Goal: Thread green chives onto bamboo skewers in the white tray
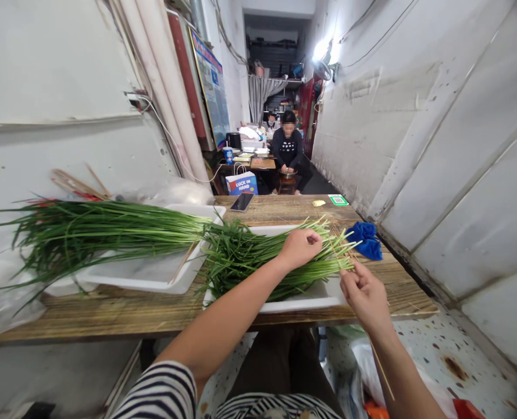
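Left hand (300, 247) over, right hand (365, 294) beside, a bundle of long, slender green stalks with pale ends (249, 262)

The stalks lie in a shallow white plastic tray (302, 304), directly beneath the left fingers. Those fingers are curled inward; whether they grip a stalk I cannot tell. The right fingers are pinched together on a thin tan wooden stick (382, 369), which slants out past the wrist; their tips are just beside the pale ends. Beyond the right fingertips lies a crumpled bright-blue cloth (368, 241). Farther ahead of the left fingers are a dark, flat smartphone (242, 202) and a green-and-white square card (338, 200). Well to the left of both hands' fingers, a second green bundle (122, 233) lies across another white tray (140, 280).
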Tool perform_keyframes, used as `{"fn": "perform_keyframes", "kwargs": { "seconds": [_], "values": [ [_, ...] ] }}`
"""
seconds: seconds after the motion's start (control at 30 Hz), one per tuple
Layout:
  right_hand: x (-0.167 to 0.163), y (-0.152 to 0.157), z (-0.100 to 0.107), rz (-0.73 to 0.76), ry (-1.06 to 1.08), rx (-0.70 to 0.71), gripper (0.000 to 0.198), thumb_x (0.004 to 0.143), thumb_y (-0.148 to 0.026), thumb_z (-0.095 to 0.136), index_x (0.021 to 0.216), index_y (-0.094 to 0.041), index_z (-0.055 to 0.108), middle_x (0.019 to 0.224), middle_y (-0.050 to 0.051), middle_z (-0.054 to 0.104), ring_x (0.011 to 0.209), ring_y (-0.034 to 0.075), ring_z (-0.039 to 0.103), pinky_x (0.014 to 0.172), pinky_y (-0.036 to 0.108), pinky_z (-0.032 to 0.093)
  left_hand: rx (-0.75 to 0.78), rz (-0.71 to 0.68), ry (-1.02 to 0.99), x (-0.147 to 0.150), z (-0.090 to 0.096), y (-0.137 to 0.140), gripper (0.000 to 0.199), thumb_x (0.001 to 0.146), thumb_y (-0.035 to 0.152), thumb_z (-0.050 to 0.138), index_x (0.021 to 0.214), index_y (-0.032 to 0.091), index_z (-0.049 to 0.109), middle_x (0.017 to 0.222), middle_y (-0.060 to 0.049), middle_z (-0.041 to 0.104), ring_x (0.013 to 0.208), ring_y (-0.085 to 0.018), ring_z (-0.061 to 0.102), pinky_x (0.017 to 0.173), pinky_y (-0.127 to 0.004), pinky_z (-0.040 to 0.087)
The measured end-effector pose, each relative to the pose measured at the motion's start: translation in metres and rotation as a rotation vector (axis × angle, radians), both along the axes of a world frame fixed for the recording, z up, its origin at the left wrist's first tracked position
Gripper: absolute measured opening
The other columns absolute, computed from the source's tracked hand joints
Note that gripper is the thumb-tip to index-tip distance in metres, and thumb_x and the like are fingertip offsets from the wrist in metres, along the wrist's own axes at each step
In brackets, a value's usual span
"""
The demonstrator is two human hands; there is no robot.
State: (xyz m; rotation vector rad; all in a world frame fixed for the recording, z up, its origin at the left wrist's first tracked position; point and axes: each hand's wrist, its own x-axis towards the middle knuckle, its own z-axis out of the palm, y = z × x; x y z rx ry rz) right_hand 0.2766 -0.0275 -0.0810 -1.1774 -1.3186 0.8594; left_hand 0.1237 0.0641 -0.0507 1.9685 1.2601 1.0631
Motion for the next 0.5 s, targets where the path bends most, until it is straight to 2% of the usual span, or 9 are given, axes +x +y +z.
{"fn": "perform_keyframes", "kwargs": {
  "seconds": [0.17,0.5],
  "values": [
    [0.0005,0.001,0.0002,0.008,0.009,-0.004,0.045,0.083,-0.042,0.056,0.114,-0.009,0.054,0.045,-0.011,0.033,0.041,0.007,0.026,0.04,0.021,0.019,-0.069,-0.108,-0.157,-0.0001,0.0023,-0.0024,0.025,0.078,0.026,0.058,0.092,0.013,0.074,0.095,-0.007,0.073,0.087,-0.017,0.067,0.082,-0.026,0.049],
    [-0.0013,0.0016,0.001,0.027,0.03,-0.015,0.049,0.082,-0.042,0.057,0.117,-0.007,0.052,0.046,-0.012,0.03,0.041,0.007,0.024,0.04,0.022,0.017,-0.181,-0.001,-0.324,0.0031,0.0014,-0.0018,0.024,0.073,0.022,0.064,0.092,0.01,0.073,0.091,-0.01,0.073,0.084,-0.019,0.067,0.082,-0.029,0.05]
  ]
}}
